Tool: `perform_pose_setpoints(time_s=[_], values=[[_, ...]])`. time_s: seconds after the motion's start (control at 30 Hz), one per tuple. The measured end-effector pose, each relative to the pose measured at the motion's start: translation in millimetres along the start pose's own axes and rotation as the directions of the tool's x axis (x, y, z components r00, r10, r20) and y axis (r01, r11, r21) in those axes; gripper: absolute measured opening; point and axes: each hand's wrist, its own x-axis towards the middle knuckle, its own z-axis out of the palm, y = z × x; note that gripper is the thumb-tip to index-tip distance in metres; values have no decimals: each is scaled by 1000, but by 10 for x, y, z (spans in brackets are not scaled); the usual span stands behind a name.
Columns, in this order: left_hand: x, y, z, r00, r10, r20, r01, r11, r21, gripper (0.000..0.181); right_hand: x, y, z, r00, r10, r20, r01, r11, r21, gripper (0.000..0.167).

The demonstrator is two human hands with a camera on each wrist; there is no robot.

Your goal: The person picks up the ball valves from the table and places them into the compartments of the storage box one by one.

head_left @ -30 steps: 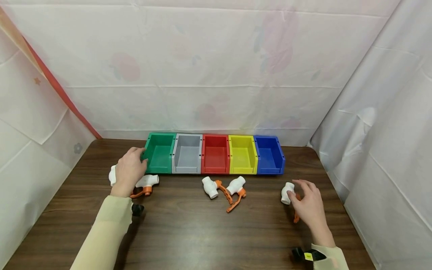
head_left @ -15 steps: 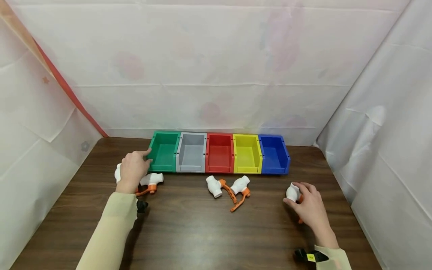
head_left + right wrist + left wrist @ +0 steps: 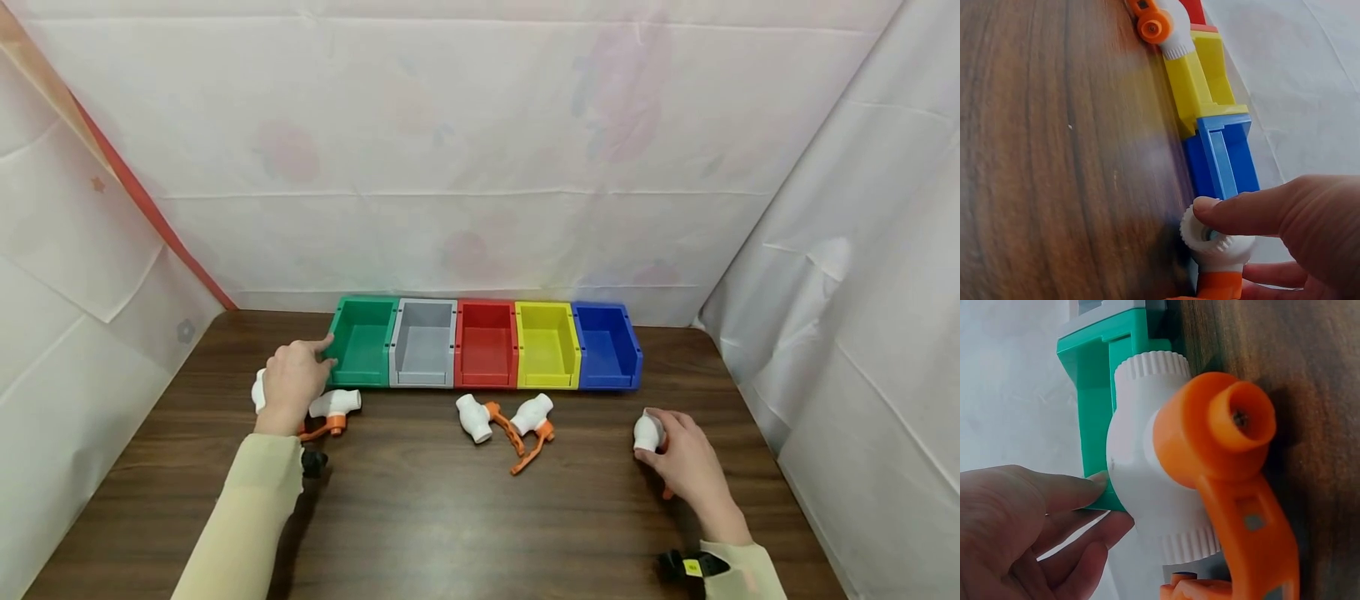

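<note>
At the row's left end, my left hand pinches the side wall of the green bin; in the left wrist view thumb and fingers meet at the green bin's edge. Beside that hand lies a white valve with an orange handle, large in the left wrist view, and another white valve is partly hidden behind the hand. On the right, my right hand grips a white valve between thumb and fingers; the right wrist view shows the thumb on the white valve's ribbed end.
Grey, red, yellow and blue bins continue the row on the wooden table. Two white valves with orange handles lie in front of the red and yellow bins. White cloth hangs behind.
My right hand has closed from a loose pose around the white valve. My left hand's fingers have come onto the green bin's side. The head view has shifted slightly.
</note>
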Motion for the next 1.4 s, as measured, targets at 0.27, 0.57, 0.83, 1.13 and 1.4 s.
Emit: perform_pose_setpoints(time_s=[0.27,0.57,0.83,1.13,1.4], values=[[-6,-19,19,1000,9,-13,-9,1000,-2,48,61,5,-33,999,18,49,-17,1000,-22,86],[-3,2,38,1000,7,-1,-7,1000,6,49,79,26,-71,997,40,62,-38,999,-31,83],[-10,-20,23,1000,5,-13,-5,1000,12,49,96,23,-97,998,25,63,-24,1000,-9,81],[-22,-7,4,1000,-10,-9,10,1000,4,49,68,25,-82,999,-31,-28,31,999,-20,80],[-18,-20,13,1000,-8,-12,8,1000,-2,49,92,-20,-115,985,-80,-154,79,997,-8,87]])
